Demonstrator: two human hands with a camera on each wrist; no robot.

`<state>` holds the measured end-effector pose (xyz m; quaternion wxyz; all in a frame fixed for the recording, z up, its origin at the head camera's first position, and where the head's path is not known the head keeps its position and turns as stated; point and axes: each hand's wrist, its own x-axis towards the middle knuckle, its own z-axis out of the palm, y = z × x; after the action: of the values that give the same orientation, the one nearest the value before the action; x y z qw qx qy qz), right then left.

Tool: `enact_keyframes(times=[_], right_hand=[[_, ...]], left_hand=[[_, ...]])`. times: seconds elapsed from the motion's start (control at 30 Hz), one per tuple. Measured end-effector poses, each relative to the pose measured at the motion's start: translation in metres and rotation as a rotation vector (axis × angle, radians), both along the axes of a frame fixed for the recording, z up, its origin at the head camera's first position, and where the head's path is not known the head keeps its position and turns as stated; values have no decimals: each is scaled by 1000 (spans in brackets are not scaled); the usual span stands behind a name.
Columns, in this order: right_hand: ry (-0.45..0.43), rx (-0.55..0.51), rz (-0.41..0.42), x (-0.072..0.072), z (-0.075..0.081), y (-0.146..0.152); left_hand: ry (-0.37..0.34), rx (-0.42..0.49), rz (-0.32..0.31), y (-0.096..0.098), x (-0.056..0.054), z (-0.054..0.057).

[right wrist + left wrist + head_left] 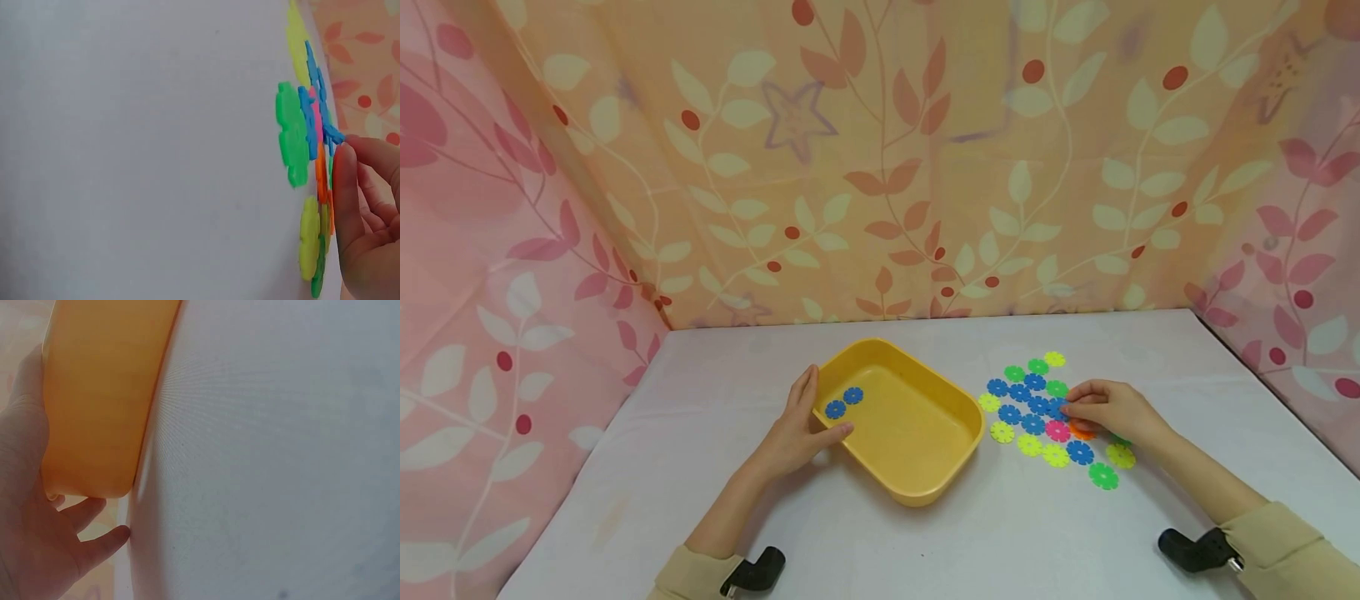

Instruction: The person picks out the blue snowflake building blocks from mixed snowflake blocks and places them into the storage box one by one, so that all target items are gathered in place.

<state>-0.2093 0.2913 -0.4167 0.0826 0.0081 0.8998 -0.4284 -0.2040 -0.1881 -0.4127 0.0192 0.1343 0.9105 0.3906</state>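
Disc (334, 134) pinched at right, tray (917, 433) gripped at left

The right hand (1112, 412) has its thumb and forefinger together on the disc, a blue one, which tilts among the loose discs (1033, 424) spread on the white table (1000, 542). These are notched, in blue, green, yellow, pink and orange, and lie to the right of the yellow tray. The left hand (793, 433) is clamped round the tray's left corner, thumb at the near rim, fingers against the outside. Two blue discs (836, 409) lie inside, near that corner. Behind hangs a leaf-patterned curtain (880, 167).
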Motion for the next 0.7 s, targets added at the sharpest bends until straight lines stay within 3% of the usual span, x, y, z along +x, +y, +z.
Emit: enact_keyframes(times=[0.37, 0.53, 0.7], right_hand=[[-109, -280, 13, -6, 20, -29], [-118, -343, 30, -14, 37, -63], [-108, -440, 111, -26, 55, -106]], left_hand=[[-7, 0, 3, 0, 1, 1], [1, 1, -2, 0, 0, -2], [12, 13, -11, 0, -1, -2]])
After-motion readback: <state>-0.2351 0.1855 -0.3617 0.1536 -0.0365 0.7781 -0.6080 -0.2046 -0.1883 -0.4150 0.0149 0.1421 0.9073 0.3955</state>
